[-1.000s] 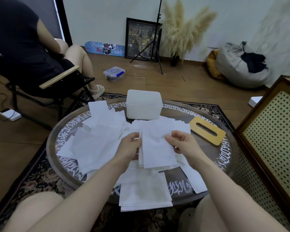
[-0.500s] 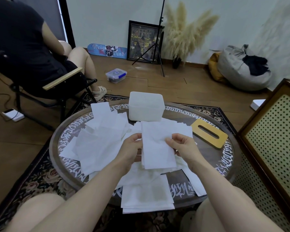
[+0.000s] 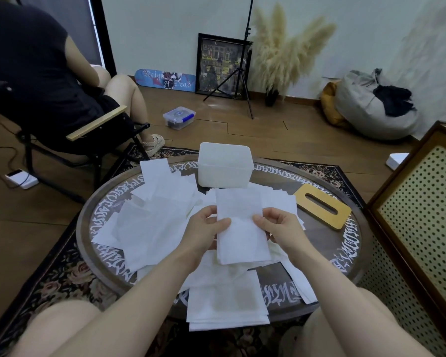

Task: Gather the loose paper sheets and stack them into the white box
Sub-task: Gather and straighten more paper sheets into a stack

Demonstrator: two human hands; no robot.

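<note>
Paper sheets [image 3: 162, 222] lie scattered across the round surface [image 3: 345, 256], fanned out mostly over its left half and reaching back to the foot of the white box [image 3: 224, 168]. A small gathered stack of sheets [image 3: 240, 235] is held up above the middle of the surface, between both hands. The left hand [image 3: 204, 233] pinches the stack's left edge, thumb on top and fingers curled beneath. The right hand [image 3: 278, 225] pinches the right edge the same way, its thumb lying across the top sheet. Each grip is closed on the stack, and the stack's long side runs away from the person.

The white box stands open-topped at the far edge of the surface, just beyond the held stack and apart from it; from this angle its inside cannot be seen. To its right, a flat wooden lid with an oval slot [image 3: 322, 210] lies on the surface, its near-left corner just beside the spread sheets. Another pile of sheets [image 3: 227, 302] hangs over the near rim of the surface, between the person's knees.

Beyond the surface, a second person sits in a black folding chair [image 3: 98, 140] at the left. A clear plastic container with a blue clip [image 3: 179, 117] rests on the wooden floor, and a grey beanbag [image 3: 371, 106] slumps against the wall at the right.
</note>
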